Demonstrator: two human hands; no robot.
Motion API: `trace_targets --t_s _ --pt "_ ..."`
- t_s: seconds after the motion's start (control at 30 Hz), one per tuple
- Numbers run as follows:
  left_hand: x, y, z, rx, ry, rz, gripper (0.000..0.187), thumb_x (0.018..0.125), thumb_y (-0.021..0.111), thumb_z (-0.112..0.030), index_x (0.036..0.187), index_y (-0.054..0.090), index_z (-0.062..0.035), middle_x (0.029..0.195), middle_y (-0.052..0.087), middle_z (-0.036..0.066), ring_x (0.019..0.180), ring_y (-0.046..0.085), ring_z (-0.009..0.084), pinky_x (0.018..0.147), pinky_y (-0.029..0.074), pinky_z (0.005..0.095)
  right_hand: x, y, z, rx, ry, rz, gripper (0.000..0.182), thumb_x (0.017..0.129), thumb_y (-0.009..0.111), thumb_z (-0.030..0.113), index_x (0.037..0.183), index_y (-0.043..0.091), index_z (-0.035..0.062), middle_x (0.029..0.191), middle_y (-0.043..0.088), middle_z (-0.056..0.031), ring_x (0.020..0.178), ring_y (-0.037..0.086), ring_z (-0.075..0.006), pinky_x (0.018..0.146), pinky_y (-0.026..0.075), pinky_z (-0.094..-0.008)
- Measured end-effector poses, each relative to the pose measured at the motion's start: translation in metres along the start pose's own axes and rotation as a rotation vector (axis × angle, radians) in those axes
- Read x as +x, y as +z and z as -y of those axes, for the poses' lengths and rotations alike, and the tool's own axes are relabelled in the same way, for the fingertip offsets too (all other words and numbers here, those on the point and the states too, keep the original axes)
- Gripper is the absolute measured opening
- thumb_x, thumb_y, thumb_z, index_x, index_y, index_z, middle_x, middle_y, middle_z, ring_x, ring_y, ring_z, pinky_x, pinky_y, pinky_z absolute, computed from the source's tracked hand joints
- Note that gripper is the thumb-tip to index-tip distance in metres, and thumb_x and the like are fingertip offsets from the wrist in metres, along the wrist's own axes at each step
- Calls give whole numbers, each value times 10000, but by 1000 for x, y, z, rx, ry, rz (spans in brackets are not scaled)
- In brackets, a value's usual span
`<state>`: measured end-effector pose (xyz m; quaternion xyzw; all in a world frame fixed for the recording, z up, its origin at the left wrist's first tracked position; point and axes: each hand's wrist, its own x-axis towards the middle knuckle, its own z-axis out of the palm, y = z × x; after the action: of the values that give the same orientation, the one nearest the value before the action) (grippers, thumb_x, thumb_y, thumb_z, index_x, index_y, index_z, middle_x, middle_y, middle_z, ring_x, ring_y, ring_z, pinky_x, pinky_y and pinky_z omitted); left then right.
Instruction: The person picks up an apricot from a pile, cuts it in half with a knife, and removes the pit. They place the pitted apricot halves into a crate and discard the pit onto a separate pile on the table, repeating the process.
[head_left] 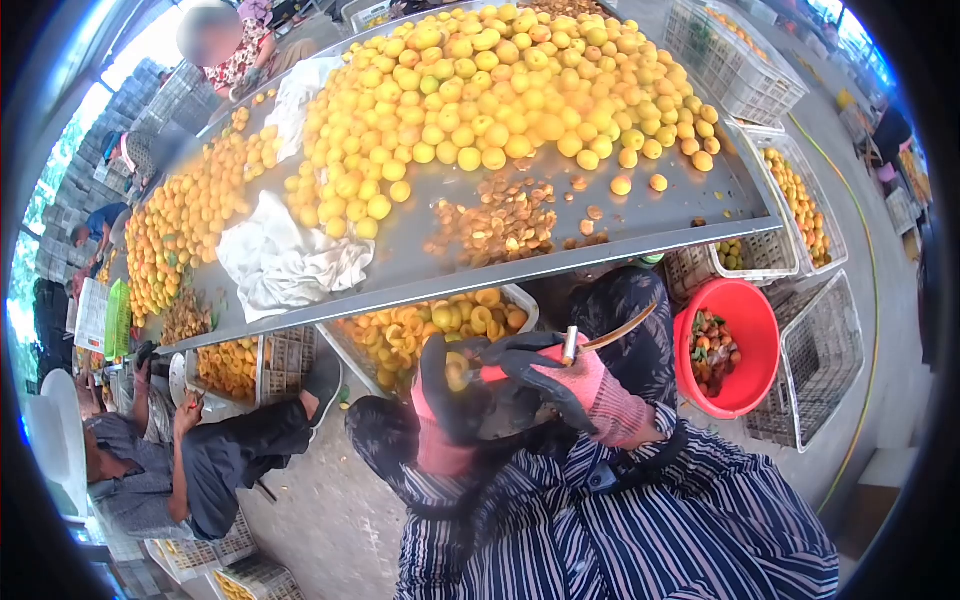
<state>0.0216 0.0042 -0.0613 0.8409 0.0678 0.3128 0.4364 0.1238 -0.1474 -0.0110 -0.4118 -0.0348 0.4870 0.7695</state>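
My left hand (447, 405), in a pink and dark-grey glove, is closed around a yellow-orange fruit (457, 371) in front of my lap. My right hand (560, 374), gloved alike, grips a red-handled tool (492, 374) whose tip is close to the fruit. A curved brown strip (622, 328) and a small pale cylinder stick out above the right hand. Just beyond both hands, a crate of halved fruit (430, 327) stands below the table edge. A heap of stones or scraps (505, 215) lies on the metal table (400, 283).
Whole fruit (480, 85) is piled over the table, with white cloths (290, 258) at its left. A red bucket (726, 348) with scraps and crates (810, 365) stand on the right. A co-worker (165, 450) sits at my left; other people are farther off.
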Motion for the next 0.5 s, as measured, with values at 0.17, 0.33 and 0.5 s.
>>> trace_targets --t_s 0.17,0.33,0.5 --pt "25 10 3 126 76 94 612 777 652 -184 1276 362 18 1037 585 176 937 588 297 844 450 386 22 -8 27 22 -9 207 361 930 444 178 1187 483 -72 1136 576 -183 1068 549 -182 935 409 -271" --pt "57 21 -3 171 235 11 454 819 599 -241 1169 464 13 973 596 158 848 599 290 747 480 368 25 -8 38 -341 -420 9 280 858 571 78 1094 529 -65 908 655 -147 771 646 -198 676 534 -266" --pt "100 47 -5 -1073 -959 -71 396 885 450 -449 938 534 -65 713 576 76 482 508 185 396 380 252 40 -19 30 -903 -860 28 508 939 337 356 1176 481 -69 1073 596 -199 923 617 -245 801 511 -332"
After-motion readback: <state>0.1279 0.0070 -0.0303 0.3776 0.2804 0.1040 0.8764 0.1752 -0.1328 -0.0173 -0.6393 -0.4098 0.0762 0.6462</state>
